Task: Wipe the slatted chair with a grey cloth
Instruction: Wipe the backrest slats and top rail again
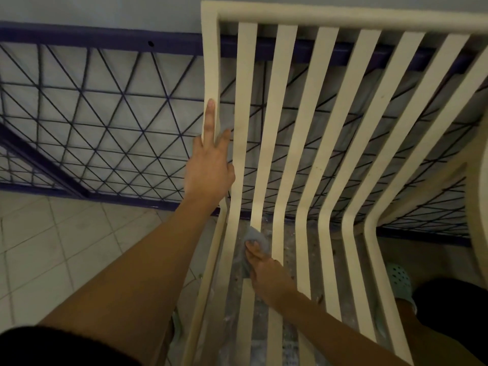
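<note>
While the left hand (208,170) closes its grip round the left post (211,62) of the one slatted chair (343,15), index finger straight along it, the right hand (266,270) pinches the single grey cloth (257,237) in its grip. The cloth sits on a seat slat (245,313) at the bend; six back slats (327,75) show.

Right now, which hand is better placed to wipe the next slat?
The right hand: it pinches the grey cloth against a slat at the seat bend, so it can probably just slide on. The left hand has no cloth and holds the chair by its side rail.
</note>
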### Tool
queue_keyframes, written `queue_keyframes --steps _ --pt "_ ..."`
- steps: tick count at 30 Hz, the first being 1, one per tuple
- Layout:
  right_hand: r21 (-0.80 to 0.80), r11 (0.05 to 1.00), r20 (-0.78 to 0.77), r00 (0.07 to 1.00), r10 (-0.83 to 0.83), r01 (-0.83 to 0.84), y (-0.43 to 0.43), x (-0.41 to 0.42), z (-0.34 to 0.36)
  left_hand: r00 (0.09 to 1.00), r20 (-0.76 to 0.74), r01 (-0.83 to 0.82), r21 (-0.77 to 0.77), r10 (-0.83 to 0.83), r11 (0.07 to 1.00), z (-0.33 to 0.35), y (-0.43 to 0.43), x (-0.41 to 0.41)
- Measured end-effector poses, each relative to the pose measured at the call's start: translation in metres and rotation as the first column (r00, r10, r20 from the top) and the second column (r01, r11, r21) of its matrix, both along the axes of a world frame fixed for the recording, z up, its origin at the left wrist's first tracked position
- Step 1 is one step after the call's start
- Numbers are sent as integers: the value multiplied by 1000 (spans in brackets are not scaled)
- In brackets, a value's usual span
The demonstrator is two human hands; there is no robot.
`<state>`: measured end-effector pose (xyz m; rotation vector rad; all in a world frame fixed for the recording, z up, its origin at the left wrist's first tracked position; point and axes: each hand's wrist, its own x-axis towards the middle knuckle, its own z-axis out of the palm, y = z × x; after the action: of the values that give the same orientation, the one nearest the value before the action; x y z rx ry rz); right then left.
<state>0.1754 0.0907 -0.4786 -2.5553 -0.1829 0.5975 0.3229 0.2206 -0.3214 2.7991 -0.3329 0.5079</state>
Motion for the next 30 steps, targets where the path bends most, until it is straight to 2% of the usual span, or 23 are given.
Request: queue_keyframes --steps 5,7,11,14,17,18,20,21,23,25,26,28,29,30 --pt "-161 986 -15 999 47 -48 0 11 -1 1000 0 -2 36 2 999 -1 -2 -1" --pt "-104 994 -13 1000 -17 16 -1 29 -7 1000 8 -3 30 3 1000 -1 -1 -2" --pt "28 994 106 988 -109 107 2 62 -25 1000 -9 8 43 -7 999 -1 -2 -3" --pt "80 988 57 988 -140 136 7 65 -31 1000 -4 6 45 -6 999 0 0 0" --pt "7 985 323 932 -164 171 13 51 -30 1000 -3 6 42 -6 999 -1 0 2" --pt "33 983 294 938 -184 182 15 41 -30 1000 -3 8 40 -8 999 -1 0 1" --pt "-76 996 228 973 -37 56 21 10 -26 1000 -3 2 36 -2 999 -1 1 1" --pt "-31 998 202 978 -52 59 22 -5 -29 1000 -4 3 33 -3 999 -2 1 1" --pt "261 943 34 975 -221 205 27 -27 -43 1000 -4 13 36 -13 999 -3 1 0" --pt "431 887 -53 986 -159 167 26 -38 -43 1000 -3 20 39 -20 999 -5 3 1" --pt "494 837 -118 972 -205 237 19 -40 -35 1000 -2 28 29 -28 999 -6 3 2" --pt "518 792 -172 946 -273 323 2 -31 -7 999 9 34 39 -34 999 -7 2 4" --pt "509 813 -124 959 -256 282 -8 -23 9 999 15 32 47 -32 998 -8 2 6" --pt "403 886 -16 969 -245 231 -17 -13 20 999 18 33 48 -34 998 -9 2 7"
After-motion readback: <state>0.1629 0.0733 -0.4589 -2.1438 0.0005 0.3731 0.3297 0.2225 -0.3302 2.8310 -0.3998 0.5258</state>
